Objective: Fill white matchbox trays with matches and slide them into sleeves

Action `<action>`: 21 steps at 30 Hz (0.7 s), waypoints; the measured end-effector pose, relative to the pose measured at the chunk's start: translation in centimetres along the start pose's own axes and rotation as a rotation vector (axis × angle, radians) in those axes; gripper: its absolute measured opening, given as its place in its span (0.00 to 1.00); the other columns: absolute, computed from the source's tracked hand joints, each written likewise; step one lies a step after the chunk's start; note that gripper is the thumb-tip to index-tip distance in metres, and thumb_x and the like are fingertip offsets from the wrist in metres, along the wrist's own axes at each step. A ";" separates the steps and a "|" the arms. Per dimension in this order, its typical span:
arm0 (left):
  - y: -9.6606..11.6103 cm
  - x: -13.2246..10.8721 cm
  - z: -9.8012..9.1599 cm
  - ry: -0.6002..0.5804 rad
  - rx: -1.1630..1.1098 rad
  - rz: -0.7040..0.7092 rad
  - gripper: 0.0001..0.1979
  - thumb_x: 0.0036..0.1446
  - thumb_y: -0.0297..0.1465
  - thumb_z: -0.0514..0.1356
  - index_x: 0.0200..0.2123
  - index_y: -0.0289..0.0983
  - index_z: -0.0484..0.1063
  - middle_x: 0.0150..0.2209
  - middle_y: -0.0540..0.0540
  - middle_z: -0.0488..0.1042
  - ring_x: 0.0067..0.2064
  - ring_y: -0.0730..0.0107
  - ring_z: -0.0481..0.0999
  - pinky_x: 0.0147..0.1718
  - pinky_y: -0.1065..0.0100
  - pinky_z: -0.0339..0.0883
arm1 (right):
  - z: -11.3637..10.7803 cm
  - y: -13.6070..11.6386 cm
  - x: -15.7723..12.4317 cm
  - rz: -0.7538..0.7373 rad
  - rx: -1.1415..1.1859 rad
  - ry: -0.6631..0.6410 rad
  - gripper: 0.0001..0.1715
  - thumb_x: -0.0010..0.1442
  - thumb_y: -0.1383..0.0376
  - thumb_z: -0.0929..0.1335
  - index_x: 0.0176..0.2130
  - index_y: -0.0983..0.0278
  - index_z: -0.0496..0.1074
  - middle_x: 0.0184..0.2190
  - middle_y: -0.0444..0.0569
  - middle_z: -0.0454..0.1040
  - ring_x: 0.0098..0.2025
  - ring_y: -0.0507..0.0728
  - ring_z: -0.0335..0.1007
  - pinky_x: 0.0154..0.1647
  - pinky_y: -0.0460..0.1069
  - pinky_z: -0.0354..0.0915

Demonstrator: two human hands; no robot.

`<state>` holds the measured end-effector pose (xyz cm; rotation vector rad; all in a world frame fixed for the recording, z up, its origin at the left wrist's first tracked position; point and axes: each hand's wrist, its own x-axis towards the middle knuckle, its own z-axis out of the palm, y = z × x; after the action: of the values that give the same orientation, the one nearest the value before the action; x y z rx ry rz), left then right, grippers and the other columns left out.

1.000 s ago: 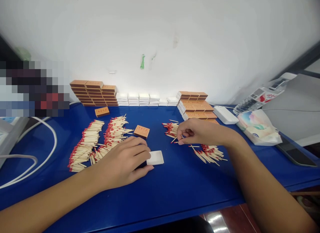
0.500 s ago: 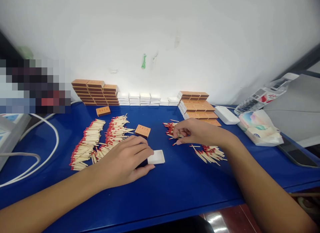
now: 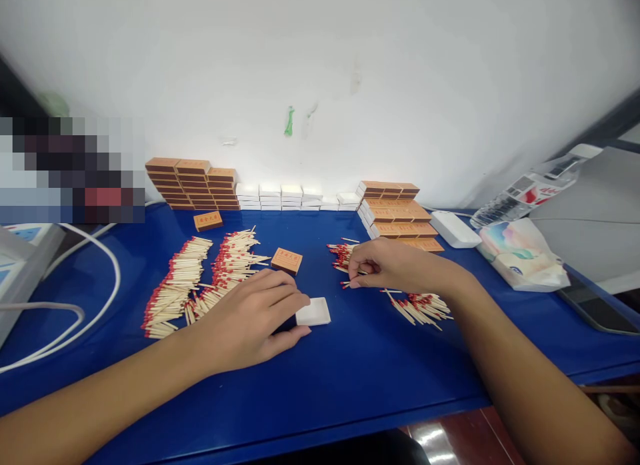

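My left hand (image 3: 257,318) is closed around the near end of a white matchbox tray (image 3: 316,311), which lies on the blue table with its hollow facing up. The part of the tray's inside that shows is bare. My right hand (image 3: 380,265) has thumb and fingers pinched together on a match (image 3: 345,284), its red head sticking out to the left. Right behind those fingers is a small pile of red-headed matches (image 3: 340,255), partly covered by the hand. More matches (image 3: 423,308) lie spread under the right wrist. A closed orange matchbox (image 3: 287,260) sits just beyond my left hand.
Two long rows of matches (image 3: 173,282) lie at left. Along the wall stand stacked brown matchboxes (image 3: 193,185), white trays (image 3: 290,197) and orange sleeves (image 3: 395,212). A single matchbox (image 3: 208,220), a tissue pack (image 3: 523,255), a bottle (image 3: 530,188) and white cables (image 3: 117,278) are also there.
The right thumb and fingers have drawn closer together on the match and shifted slightly. The left hand and the tray stay where they were.
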<state>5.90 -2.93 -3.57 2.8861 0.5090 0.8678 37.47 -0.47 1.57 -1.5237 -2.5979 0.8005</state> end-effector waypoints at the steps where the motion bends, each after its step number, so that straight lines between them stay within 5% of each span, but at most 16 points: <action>1: 0.0 0.0 0.0 -0.001 0.001 -0.001 0.10 0.72 0.33 0.65 0.52 0.36 0.77 0.43 0.43 0.82 0.48 0.57 0.82 0.47 0.57 0.77 | 0.0 -0.1 0.0 0.003 -0.005 -0.007 0.15 0.69 0.54 0.71 0.36 0.61 0.80 0.28 0.44 0.71 0.29 0.54 0.62 0.31 0.51 0.55; 9: -0.1 -0.3 0.3 0.025 0.089 -0.060 0.16 0.72 0.36 0.64 0.59 0.37 0.75 0.48 0.38 0.82 0.51 0.53 0.83 0.49 0.54 0.80 | 0.2 -0.9 -0.1 0.026 0.026 -0.035 0.15 0.70 0.54 0.71 0.35 0.61 0.78 0.28 0.44 0.72 0.28 0.54 0.63 0.31 0.51 0.55; 15: -0.1 -0.2 0.6 0.109 0.155 -0.128 0.18 0.72 0.34 0.65 0.61 0.36 0.72 0.53 0.37 0.82 0.56 0.51 0.82 0.54 0.51 0.80 | 1.5 -3.2 0.3 -0.128 0.123 0.122 0.18 0.73 0.51 0.69 0.38 0.61 0.76 0.28 0.41 0.66 0.29 0.54 0.60 0.34 0.51 0.56; 21: -0.1 -0.2 0.6 0.120 0.124 -0.139 0.20 0.71 0.33 0.66 0.63 0.38 0.70 0.56 0.37 0.81 0.58 0.52 0.82 0.55 0.52 0.80 | 4.0 -5.2 0.9 -0.221 0.130 0.153 0.11 0.75 0.60 0.69 0.39 0.61 0.73 0.37 0.46 0.73 0.35 0.54 0.65 0.37 0.50 0.59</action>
<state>6.05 -2.84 -4.16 2.8760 0.7919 1.0257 31.73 -3.46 0.14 -1.1884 -2.4917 0.7796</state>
